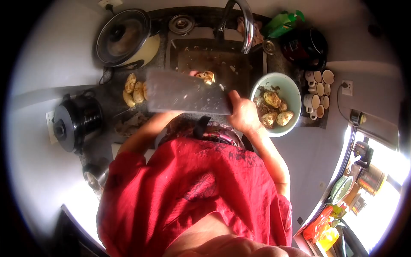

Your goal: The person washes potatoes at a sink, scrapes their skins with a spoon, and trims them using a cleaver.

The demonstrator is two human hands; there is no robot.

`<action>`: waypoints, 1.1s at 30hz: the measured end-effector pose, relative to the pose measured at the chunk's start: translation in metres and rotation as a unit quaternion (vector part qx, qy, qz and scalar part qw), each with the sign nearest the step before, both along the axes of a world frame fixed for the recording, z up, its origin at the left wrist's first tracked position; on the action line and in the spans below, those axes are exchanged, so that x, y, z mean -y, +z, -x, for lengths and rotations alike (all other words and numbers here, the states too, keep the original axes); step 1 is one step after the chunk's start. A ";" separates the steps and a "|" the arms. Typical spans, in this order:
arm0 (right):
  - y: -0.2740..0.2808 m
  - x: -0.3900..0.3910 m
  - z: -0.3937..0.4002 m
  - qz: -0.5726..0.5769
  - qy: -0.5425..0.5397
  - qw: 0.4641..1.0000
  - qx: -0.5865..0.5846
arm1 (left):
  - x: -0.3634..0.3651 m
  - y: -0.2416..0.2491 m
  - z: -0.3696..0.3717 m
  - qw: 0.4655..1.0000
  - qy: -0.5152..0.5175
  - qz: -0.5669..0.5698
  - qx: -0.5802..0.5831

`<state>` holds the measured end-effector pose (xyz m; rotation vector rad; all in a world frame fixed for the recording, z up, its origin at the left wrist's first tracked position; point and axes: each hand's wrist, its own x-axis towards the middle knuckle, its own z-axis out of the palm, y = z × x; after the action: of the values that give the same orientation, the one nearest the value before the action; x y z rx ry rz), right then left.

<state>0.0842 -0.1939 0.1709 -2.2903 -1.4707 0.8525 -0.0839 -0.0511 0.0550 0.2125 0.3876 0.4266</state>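
My right hand (244, 112) is wrapped round the handle of a broad cleaver (184, 92). The wide grey blade points left over the near side of the sink (171, 55). Most of my left hand (194, 73) is hidden under the blade; only fingertips show past its far edge. Against those fingertips is a partly peeled, brown and pale tuber (208, 76), seemingly gripped by them. To the right, a pale green basin (295, 92) holds several tubers with brown skin patches and loose peelings. Several paler tubers (138, 92) lie on the counter left of the blade.
A lidded cream electric pot (147, 51) stands back left, with a black pot (79, 120) nearer. The tap (247, 25) arches over the sink. At the right are a green bottle (280, 25), a dark cooker (304, 47) and several mugs (312, 101).
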 end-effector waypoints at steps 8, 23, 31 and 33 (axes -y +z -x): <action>-0.015 -0.002 -0.001 0.049 0.073 0.995 0.054 | -0.002 -0.007 0.001 0.824 -0.075 -0.511 -0.234; -0.028 -0.002 -0.009 0.000 -0.019 1.000 -0.005 | -0.009 0.029 0.007 0.822 -0.031 -0.526 -0.216; 0.003 -0.009 0.021 0.054 0.092 0.992 0.074 | -0.022 0.009 0.007 0.706 -0.110 -0.627 -0.311; 0.003 -0.007 0.021 0.039 0.091 0.992 0.080 | -0.028 -0.019 0.018 0.703 -0.114 -0.638 -0.292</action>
<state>0.0636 -0.1872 0.1743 -2.3550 -1.7684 0.8025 -0.1023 -0.0231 0.0359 1.7935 0.6246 0.3052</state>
